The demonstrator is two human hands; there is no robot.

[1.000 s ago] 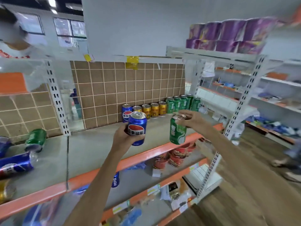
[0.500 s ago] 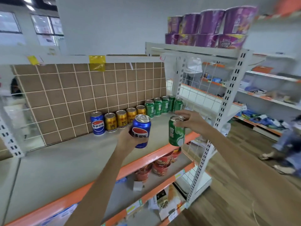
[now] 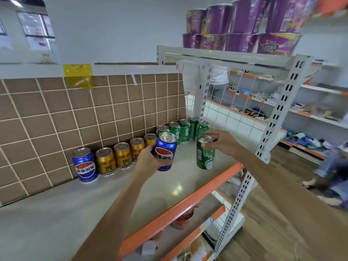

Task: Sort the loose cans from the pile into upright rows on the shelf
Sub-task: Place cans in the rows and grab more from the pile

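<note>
My left hand point(image 3: 148, 161) grips a blue cola can point(image 3: 165, 150) upright above the grey shelf point(image 3: 94, 200). My right hand point(image 3: 221, 141) holds a green can point(image 3: 205, 154) by its top rim, low over the shelf near its front right corner. Along the brown tiled back panel stands an upright row: one blue can point(image 3: 85, 165), several gold cans point(image 3: 122, 155), then several green cans point(image 3: 178, 129) at the far right. The loose pile is out of view.
An orange strip point(image 3: 178, 210) edges the shelf front. A white perforated upright point(image 3: 271, 136) stands to the right. Purple cup packs point(image 3: 244, 23) sit on the shelf above. Lower shelves hold red tubs point(image 3: 185, 219). A person point(image 3: 335, 166) stands in the aisle at right.
My view has swung right and closer to the row. Both hands have carried their cans nearer the back; the green can has dropped lower toward the shelf surface.
</note>
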